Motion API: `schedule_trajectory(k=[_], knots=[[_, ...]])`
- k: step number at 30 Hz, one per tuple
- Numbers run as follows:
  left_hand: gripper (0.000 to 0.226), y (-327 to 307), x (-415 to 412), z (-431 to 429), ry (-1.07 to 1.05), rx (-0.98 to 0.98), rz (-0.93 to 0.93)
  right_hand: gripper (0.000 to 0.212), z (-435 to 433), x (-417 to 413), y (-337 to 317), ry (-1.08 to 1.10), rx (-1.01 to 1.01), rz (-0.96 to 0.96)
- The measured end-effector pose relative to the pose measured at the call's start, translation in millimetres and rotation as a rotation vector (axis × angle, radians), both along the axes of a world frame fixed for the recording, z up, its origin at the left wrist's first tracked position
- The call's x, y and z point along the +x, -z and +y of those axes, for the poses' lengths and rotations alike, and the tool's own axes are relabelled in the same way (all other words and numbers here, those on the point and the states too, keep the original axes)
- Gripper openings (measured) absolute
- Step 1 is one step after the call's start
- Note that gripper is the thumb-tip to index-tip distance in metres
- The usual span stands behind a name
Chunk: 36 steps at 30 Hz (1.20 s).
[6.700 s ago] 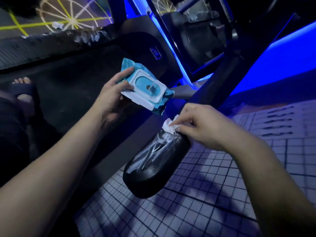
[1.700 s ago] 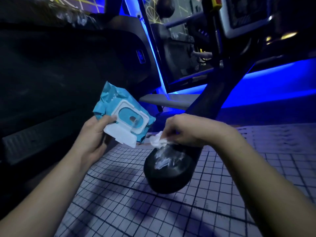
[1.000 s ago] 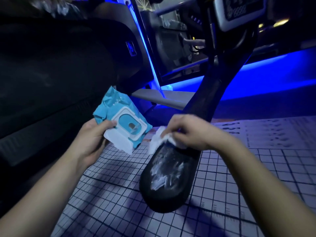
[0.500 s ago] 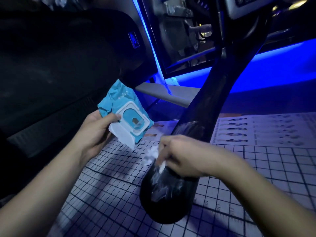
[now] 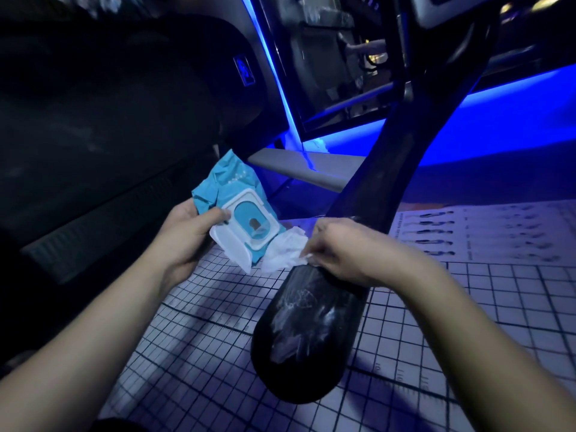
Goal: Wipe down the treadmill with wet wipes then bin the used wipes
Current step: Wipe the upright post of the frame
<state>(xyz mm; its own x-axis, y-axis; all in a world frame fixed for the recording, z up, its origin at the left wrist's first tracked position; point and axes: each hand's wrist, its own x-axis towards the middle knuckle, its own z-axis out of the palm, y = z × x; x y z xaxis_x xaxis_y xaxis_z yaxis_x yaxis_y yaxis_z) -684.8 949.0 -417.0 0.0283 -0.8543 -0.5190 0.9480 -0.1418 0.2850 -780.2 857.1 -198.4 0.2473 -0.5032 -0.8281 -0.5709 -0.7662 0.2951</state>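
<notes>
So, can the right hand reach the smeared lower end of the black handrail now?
Probably yes: the right hand, pinching the wipe, rests on the handrail just above the smears, and nothing lies between them.

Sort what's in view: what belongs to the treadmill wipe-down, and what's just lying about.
Job in hand:
white wipe, pinched by the right hand
blue wipes pack, lid open, gripped by the left hand
black treadmill arm, streaked

Lying about:
gridded floor mat
printed sheet
blue light strip
</notes>
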Motion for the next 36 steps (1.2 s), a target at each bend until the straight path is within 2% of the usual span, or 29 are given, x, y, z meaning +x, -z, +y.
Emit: schedule_trajectory(k=[4,8,11,14,17,19,22,24,27,30,33,36], knots=[[0.025,2,2,0,-0.010,0.019,0.022,0.015,-17,-7,-1,0.022,0.067,-0.081],[0.029,8,2,2,-0.034,0.028,0.043,0.011,-24,-6,6,0.025,0.152,-0.004],[0.030,9,3,1,-0.037,0.028,0.048,0.014,-26,-2,6,0.036,0.144,0.016],[0.030,11,6,1,-0.046,0.043,0.049,0.011,-25,-1,4,0.123,0.125,-0.069],[0.031,8,11,2,-0.062,0.035,0.047,0.030,-21,-2,-1,0.169,0.105,-0.136],[0.032,6,14,2,-0.075,0.028,0.054,0.042,-20,-6,-6,0.110,0.074,-0.096],[0.034,8,16,5,-0.084,0.027,0.075,0.025,-18,-15,-9,0.050,0.065,-0.061],[0.035,9,15,8,-0.074,0.029,0.072,0.022,-16,-17,-9,0.037,0.047,-0.064],[0.037,11,11,11,-0.059,0.029,0.055,0.021,-13,-19,-7,-0.045,0.080,-0.129],[0.039,13,10,14,-0.058,0.023,0.040,0.021,-2,-22,-8,0.045,0.180,-0.221],[0.038,13,9,18,-0.069,0.019,0.044,0.033,14,-28,-10,0.069,0.166,-0.265],[0.037,10,5,20,-0.058,0.001,0.038,0.032,39,-27,-10,0.019,0.133,-0.248]])
